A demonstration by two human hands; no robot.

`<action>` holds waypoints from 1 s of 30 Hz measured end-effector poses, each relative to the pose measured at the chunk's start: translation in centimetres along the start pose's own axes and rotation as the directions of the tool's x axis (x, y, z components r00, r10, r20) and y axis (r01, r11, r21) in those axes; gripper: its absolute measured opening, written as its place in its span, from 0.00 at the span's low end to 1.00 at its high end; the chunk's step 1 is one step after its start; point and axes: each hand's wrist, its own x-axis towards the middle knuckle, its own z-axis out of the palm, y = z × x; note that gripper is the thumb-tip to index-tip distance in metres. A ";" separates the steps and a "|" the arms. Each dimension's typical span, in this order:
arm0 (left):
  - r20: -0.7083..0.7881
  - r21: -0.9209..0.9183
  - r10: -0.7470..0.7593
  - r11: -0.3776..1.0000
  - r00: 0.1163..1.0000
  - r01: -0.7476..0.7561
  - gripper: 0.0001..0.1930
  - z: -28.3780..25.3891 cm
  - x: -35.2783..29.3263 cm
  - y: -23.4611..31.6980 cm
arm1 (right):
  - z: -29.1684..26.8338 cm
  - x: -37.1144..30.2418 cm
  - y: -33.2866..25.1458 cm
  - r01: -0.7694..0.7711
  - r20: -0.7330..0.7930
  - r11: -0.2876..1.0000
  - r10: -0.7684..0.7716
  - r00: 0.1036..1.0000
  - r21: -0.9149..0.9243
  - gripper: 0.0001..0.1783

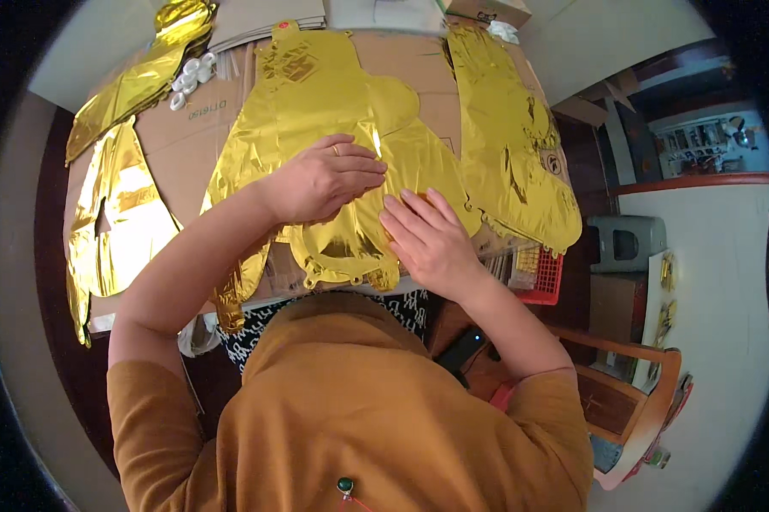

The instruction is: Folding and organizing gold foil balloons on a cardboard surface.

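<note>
A flat, uninflated gold foil balloon (pixel 316 111) lies across the middle of the cardboard-covered table (pixel 192 141), its near edge creased and hanging toward me. My left hand (pixel 329 177) rests on the foil, fingers stretched to the right and slightly bent, with nothing held. Just nearer and to the right, my right hand (pixel 431 243) lies on the same sheet, palm down and fingers extended. A narrow gap of foil separates the two hands. What lies beneath the palms is hidden.
More flat gold foil balloons (pixel 508 145) lie at the right; another crumpled gold foil piece (pixel 133 222) is at the left. White rolls (pixel 192 77) sit at the back left. Under the table's right edge is a red basket (pixel 545 277), near a wooden chair (pixel 658 384).
</note>
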 end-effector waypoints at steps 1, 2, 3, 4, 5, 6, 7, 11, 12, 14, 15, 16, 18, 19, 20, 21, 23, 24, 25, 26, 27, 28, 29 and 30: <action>-0.007 0.007 0.016 1.000 1.000 -0.016 0.16 -0.1 0.1 -0.2 | -0.1 0.1 0.2 0.001 0.008 1.000 -0.001 1.000 0.011 0.24; -0.013 0.007 0.027 1.000 1.000 -0.027 0.15 -0.2 0.2 -0.3 | -0.1 0.1 0.4 0.001 0.021 1.000 -0.001 1.000 0.027 0.24; -0.018 0.008 0.039 0.999 0.999 -0.039 0.15 -0.1 0.3 -0.3 | -0.2 0.0 0.6 -0.001 0.034 0.999 -0.001 0.999 0.044 0.24; -0.017 0.007 0.027 1.000 0.999 -0.027 0.15 0.1 0.1 -0.2 | -0.3 -0.1 0.6 0.003 0.036 0.998 -0.005 0.999 0.066 0.23; -0.012 0.009 0.022 1.000 1.000 -0.022 0.15 0.0 0.2 -0.2 | -0.5 0.1 0.7 0.011 0.034 0.996 -0.014 0.999 0.085 0.23; -0.008 0.011 0.016 1.000 1.000 -0.016 0.15 -0.1 0.2 -0.2 | -0.7 0.0 0.8 0.019 0.032 0.995 -0.022 0.999 0.103 0.22; -0.004 0.014 0.010 1.000 1.000 -0.010 0.15 -0.1 0.2 0.0 | -0.7 -0.2 0.8 0.028 0.038 0.993 -0.032 0.999 0.111 0.22; -0.018 0.006 0.016 1.000 1.000 -0.016 0.15 -0.2 0.2 -0.1 | -1.2 -0.5 0.8 0.067 0.053 0.992 -0.073 0.996 0.107 0.22; -0.021 0.004 0.017 1.000 1.000 -0.017 0.15 -0.2 0.2 -0.1 | -1.4 -0.7 0.6 0.077 0.056 0.992 -0.083 0.995 0.099 0.22; -0.021 0.006 0.007 1.000 1.000 -0.007 0.15 -0.3 0.3 0.1 | -1.3 -1.5 0.2 0.091 0.063 0.992 -0.097 0.993 0.084 0.23; -0.017 0.010 -0.005 1.000 1.000 0.005 0.14 -0.3 0.2 0.2 | -1.2 -1.8 0.1 0.099 0.066 0.992 -0.104 0.992 0.076 0.24; -0.013 0.014 -0.017 1.000 1.000 0.017 0.14 -0.4 0.2 0.2 | -1.3 -2.0 0.0 0.107 0.055 0.991 -0.111 0.992 0.074 0.23; -0.017 0.001 -0.006 1.000 1.000 0.006 0.15 -0.3 0.2 0.0 | -1.6 -2.1 -0.3 0.105 0.069 0.990 -0.112 0.991 0.095 0.23; -0.018 -0.005 0.000 1.000 1.000 0.000 0.15 -0.3 0.1 0.0 | -1.7 -2.0 -0.3 0.104 0.076 0.989 -0.112 0.991 0.106 0.23; -0.024 -0.016 -0.003 1.000 1.000 0.002 0.15 -0.3 0.1 -0.1 | -1.9 -1.8 -0.3 0.112 0.091 0.988 -0.122 0.988 0.109 0.23; -0.030 -0.027 -0.006 1.000 1.000 0.005 0.15 -0.3 0.1 -0.1 | -2.1 -1.6 -0.2 0.120 0.106 0.986 -0.132 0.986 0.113 0.23; -0.040 -0.047 -0.009 0.999 0.999 0.007 0.16 -0.2 0.0 -0.2 | -2.6 -1.0 -0.1 0.143 0.128 0.983 -0.158 0.979 0.120 0.22; -0.044 -0.057 -0.009 0.998 0.999 0.007 0.16 -0.2 0.0 -0.3 | -2.8 -0.7 0.1 0.158 0.135 0.980 -0.174 0.975 0.123 0.22; -0.048 -0.067 -0.011 0.998 0.999 0.007 0.16 -0.2 -0.1 -0.3 | -2.9 -0.3 0.2 0.174 0.142 0.977 -0.191 0.971 0.127 0.21; -0.045 -0.067 -0.020 0.998 0.999 0.017 0.15 -0.2 -0.1 -0.3 | -3.1 0.0 0.7 0.159 0.141 0.968 -0.188 0.972 0.194 0.20; -0.041 -0.068 -0.031 0.997 0.999 0.028 0.15 -0.2 -0.1 -0.3 | -3.4 0.4 1.6 0.145 0.141 0.955 -0.186 0.972 0.260 0.19; -0.038 -0.067 -0.043 0.997 0.998 0.040 0.14 -0.2 -0.2 -0.3 | -3.5 1.1 2.4 0.130 0.141 0.937 -0.184 0.973 0.326 0.17; -0.041 -0.066 -0.041 0.997 0.998 0.038 0.14 -0.1 -0.2 -0.4 | -3.2 2.1 3.4 -0.055 0.133 0.909 -0.001 0.991 0.414 0.17; -0.043 -0.067 -0.039 0.997 0.998 0.036 0.14 0.0 -0.3 -0.5 | -3.1 3.4 4.3 -0.231 0.145 0.836 0.183 0.973 0.497 0.16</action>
